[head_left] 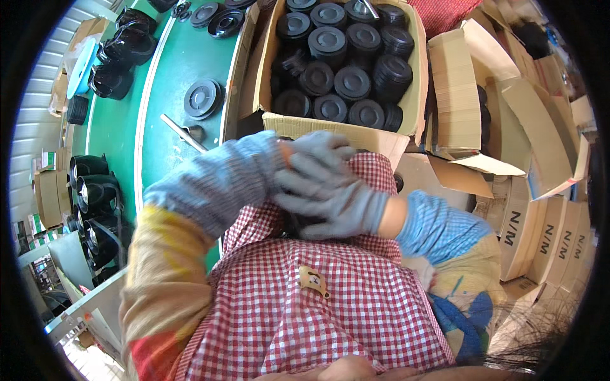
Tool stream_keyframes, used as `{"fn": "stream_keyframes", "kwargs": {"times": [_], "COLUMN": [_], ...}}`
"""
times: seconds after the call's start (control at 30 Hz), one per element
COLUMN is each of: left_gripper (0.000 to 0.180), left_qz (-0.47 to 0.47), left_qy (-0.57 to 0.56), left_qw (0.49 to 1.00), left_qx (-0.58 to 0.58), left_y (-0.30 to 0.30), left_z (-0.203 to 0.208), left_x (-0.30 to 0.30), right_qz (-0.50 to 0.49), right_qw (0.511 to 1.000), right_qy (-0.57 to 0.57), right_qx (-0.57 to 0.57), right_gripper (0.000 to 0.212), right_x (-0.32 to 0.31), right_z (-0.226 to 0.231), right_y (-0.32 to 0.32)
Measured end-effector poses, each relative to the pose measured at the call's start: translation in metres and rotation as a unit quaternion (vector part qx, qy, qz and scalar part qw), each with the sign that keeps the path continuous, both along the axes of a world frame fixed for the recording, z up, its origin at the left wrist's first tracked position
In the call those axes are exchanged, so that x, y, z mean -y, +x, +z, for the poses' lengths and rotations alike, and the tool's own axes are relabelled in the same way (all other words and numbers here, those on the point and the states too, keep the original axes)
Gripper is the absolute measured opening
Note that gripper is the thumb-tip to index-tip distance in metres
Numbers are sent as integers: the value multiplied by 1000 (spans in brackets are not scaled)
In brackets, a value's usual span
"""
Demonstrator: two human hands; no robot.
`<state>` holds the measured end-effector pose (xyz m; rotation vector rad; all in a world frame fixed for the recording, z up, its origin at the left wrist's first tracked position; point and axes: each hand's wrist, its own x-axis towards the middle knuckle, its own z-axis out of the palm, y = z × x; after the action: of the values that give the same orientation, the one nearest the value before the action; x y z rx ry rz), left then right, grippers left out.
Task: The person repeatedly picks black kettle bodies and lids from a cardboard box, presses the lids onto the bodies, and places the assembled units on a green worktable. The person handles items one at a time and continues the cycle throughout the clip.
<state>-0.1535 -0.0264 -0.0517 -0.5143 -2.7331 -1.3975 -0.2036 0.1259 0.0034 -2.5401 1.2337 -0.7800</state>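
Overlapping near carton [330, 129] of round black parts [351, 83] are gloved left hand [324, 143] and right hand [337, 200], grips indeterminable.

Dark form [294, 222] under the right hand [337, 198], near picture centre, toward 6 o'clock; mostly covered, kind indeterminable. Nearest clear items: black round parts [351, 83], between 12 and 1 o'clock, crowded in an open carton [343, 132]. Upper faces circular, raised centre; sides ridged where exposed. Most lie face up; one near the carton's 4 o'clock corner stands on edge.
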Motion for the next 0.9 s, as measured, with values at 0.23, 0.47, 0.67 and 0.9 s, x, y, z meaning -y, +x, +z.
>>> {"fn": "stream_keyframes", "kwargs": {"times": [0.23,0.47,0.67,0.9], "left_gripper": [43,44,41,31], "left_qz": [43,-8,67,10], "left_qy": [31,-75,115,-133], "left_qw": [985,880,984,933], "left_qx": [164,468,119,333], "left_y": [55,-5,56,-11], "left_z": [17,37,-3,33], "left_x": [4,-3,-8,-16], "right_qz": [-40,-10,14,-24], "right_qw": [981,1000,993,997], "right_qy": [183,-14,117,70], "right_qx": [-49,12,-28,5], "right_gripper": [79,75,77,68], "right_x": [-3,-1,0,-3], "right_z": [11,-7,-7,-1], "right_y": [-71,1,-69,21]}}
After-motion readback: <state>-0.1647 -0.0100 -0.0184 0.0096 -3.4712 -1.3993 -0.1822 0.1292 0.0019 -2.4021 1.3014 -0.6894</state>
